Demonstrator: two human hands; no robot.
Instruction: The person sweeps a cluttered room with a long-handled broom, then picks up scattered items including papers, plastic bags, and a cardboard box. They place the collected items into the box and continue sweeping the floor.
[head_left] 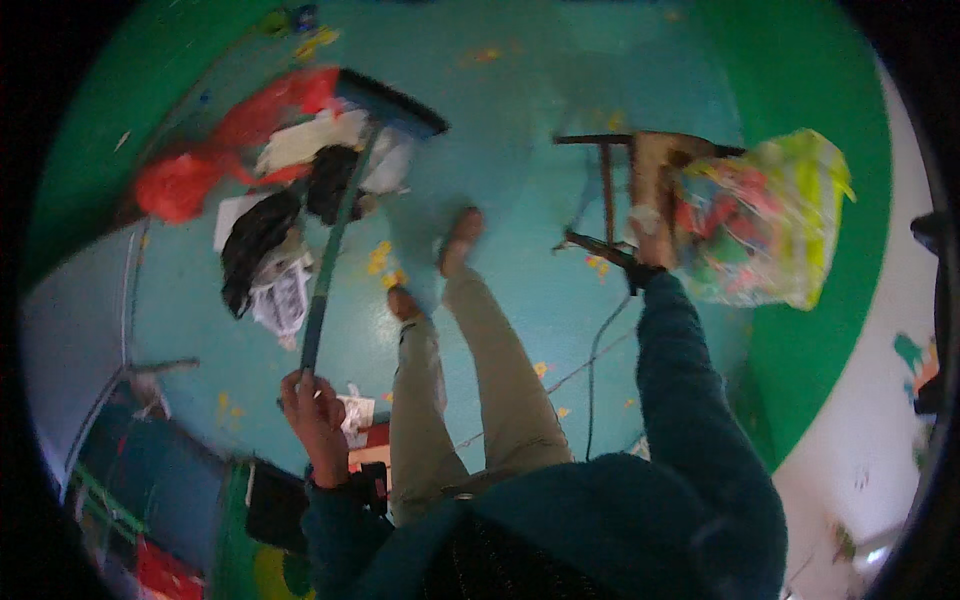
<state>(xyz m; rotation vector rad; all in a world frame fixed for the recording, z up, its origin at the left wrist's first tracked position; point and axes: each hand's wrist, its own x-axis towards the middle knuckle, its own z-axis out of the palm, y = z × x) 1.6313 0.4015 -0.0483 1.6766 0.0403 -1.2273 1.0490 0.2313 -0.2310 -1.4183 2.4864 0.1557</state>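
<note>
My left hand (315, 415) is wrapped round the upper end of a broom's handle (340, 235). The dark, wide bristle head (395, 103) lies away from me, among the rubbish on the floor. Out to the right, my right hand (650, 240) grips the edge of a small brown stool (655, 165). The stool is tipped over, its dark legs pointing left. Blur hides the exact placing of the right fingers. Beside that hand and the stool sits a clear plastic bag (765, 220) with yellow-green sides, filled with red, pink and green things.
On the left are a red plastic bag (180, 187), a black bag (262, 240) and white packaging (280, 300). Yellow scraps (380, 258) dot the teal floor around my feet. A dark cord (592, 370) runs below the stool. Green-painted walls (830, 250) stand at both sides.
</note>
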